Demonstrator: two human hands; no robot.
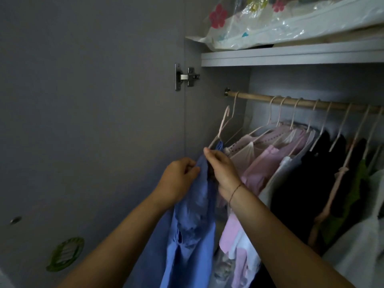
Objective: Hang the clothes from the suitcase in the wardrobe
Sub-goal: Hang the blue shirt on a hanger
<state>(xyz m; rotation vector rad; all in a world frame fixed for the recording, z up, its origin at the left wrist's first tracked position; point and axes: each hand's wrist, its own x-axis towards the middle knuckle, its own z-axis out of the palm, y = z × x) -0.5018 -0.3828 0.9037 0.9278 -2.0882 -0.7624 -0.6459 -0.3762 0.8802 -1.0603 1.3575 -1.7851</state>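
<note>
Open grey wardrobe (311, 80), all places given from its wooden rail (259, 97). Above the rail, a shelf (291, 57) carrying a clear plastic bag (280, 21) printed with flowers, something pale folded inside. Below the rail, a row of hung clothes (291, 163): pink and white nearest its left end, black further right, green and white at the far right. Left of the rail, the swung-out door (83, 121), plain grey. Below the rail's left end and off it, a blue garment (193, 225), its top meeting a pale pink hanger (220, 129) with the hook free in the air. Left hand (178, 179) with fingers pinching the blue cloth; right hand (222, 165) with fingers pinching the garment's top by the hanger's arm. Counted: one rail, one shelf, one bag, one metal hinge (186, 76), one round green fitting (66, 253) low on the door, two hands, at least eight hanger hooks over the rail.
</note>
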